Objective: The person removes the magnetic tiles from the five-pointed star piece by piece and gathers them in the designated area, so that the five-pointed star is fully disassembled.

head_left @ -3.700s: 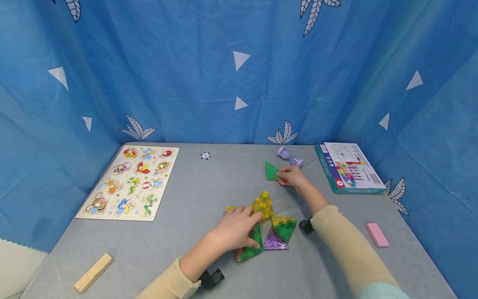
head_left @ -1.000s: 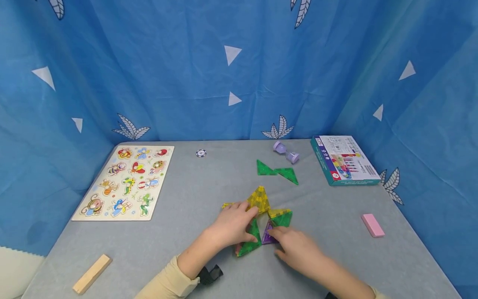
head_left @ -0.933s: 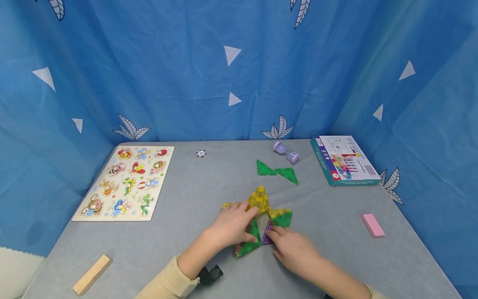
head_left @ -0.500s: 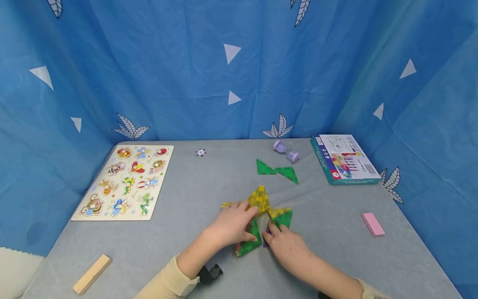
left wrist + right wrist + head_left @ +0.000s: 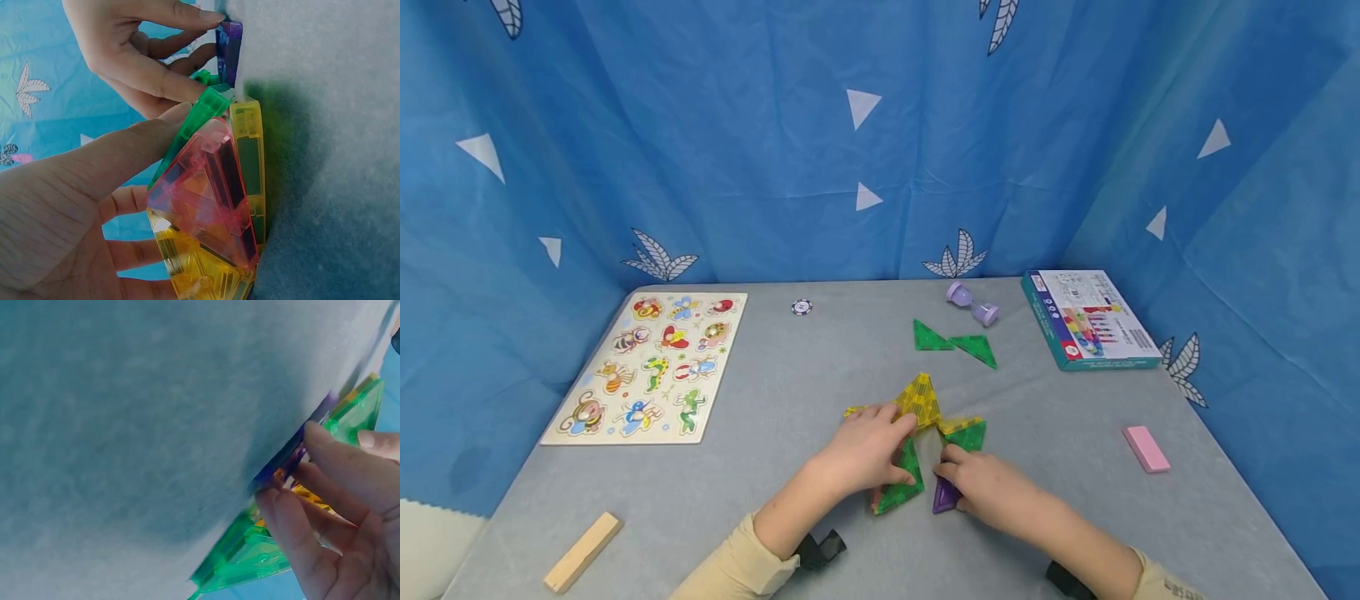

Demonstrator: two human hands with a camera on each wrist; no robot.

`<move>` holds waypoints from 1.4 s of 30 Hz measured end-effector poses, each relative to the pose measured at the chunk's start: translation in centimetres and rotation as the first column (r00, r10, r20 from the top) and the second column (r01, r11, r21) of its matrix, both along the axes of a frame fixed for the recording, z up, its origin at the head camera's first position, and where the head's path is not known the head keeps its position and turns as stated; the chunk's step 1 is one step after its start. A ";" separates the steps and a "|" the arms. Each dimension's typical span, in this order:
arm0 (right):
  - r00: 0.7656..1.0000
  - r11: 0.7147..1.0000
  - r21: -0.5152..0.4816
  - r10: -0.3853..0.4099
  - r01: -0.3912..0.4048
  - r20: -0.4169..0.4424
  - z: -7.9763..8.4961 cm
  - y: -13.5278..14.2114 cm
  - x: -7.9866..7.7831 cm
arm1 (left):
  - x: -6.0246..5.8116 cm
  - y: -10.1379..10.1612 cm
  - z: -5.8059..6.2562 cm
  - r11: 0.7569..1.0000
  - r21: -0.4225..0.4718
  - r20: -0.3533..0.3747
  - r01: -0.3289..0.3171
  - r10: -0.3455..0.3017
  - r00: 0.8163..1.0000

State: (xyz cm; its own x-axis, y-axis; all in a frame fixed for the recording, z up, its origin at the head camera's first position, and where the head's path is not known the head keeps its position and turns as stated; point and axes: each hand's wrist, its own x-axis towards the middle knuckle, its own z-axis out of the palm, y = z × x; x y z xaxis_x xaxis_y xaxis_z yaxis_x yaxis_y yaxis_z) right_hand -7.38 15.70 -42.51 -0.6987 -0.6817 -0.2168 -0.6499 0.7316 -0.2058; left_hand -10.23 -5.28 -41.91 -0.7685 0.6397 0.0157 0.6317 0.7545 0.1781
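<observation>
right hand (image 5: 992,490), nearly closed, pinches purple tile (image 5: 945,500); left hand (image 5: 867,452), half-curled, grips tile cluster (image 5: 203,194): excess squeeze could collapse the tile cluster.

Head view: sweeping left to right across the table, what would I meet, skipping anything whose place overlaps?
Insect puzzle board → round chip → left hand → purple tile → teal-edged box.

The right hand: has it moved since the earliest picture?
Yes. Judged against the lilac hourglass, the right hand has come back towards the person, now holding the purple tile.
</observation>
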 end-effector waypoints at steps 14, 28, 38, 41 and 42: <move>0.995 0.992 -0.119 -0.023 0.035 0.100 0.0 1.0 0.0 | -0.1 0.1 0.0 1.000 -0.003 0.010 -0.003 0.003 1.000; 0.900 0.958 -0.282 0.074 0.056 0.429 1.9 3.3 -1.2 | 0.0 0.0 -0.1 1.000 0.002 0.004 -0.001 0.001 1.000; 0.848 0.746 -0.545 -0.048 0.382 0.528 4.0 9.3 -7.5 | -0.1 0.0 0.0 1.000 0.017 0.027 0.007 -0.008 1.000; 0.806 0.625 -0.562 -0.197 0.542 0.558 3.5 10.9 -9.7 | -0.1 -0.1 0.0 1.000 0.018 0.028 0.010 -0.010 1.000; 0.784 0.585 -0.557 -0.249 0.590 0.569 3.2 11.3 -10.3 | -0.1 -0.1 -0.1 1.000 0.018 0.028 0.011 -0.012 1.000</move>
